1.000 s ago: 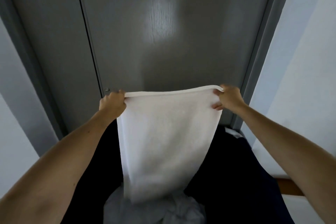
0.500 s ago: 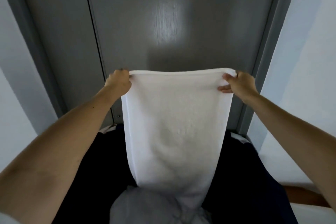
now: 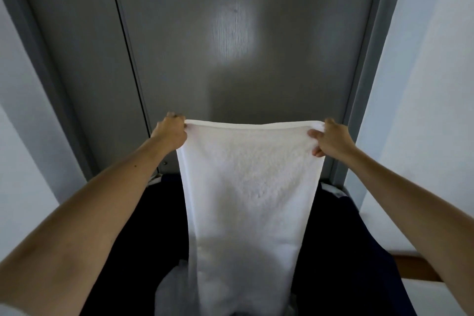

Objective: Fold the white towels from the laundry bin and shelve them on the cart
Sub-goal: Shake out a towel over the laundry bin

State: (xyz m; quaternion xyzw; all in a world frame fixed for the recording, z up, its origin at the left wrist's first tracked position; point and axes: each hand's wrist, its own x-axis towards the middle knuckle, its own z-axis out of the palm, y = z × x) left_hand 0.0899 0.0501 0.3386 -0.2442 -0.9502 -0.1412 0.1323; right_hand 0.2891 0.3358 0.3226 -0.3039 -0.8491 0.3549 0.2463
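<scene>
A white towel point(image 3: 248, 187) hangs full length in front of me, its top hem stretched level. My left hand point(image 3: 170, 133) grips the towel's top left corner. At the top right corner, my right hand point(image 3: 329, 140) pinches the cloth with thumb in front. The towel's lower end reaches down into the dark laundry bin point(image 3: 346, 251), onto a heap of more white towels point(image 3: 174, 292). The cart is not in sight.
A grey double door point(image 3: 230, 59) stands close behind the bin. White walls point(image 3: 423, 110) flank it on both sides. A strip of brown wooden floor point(image 3: 415, 268) shows at the lower right.
Both hands lifted the towel higher out of the bin and pulled its top edge taut. In the last half second they held nearly still.
</scene>
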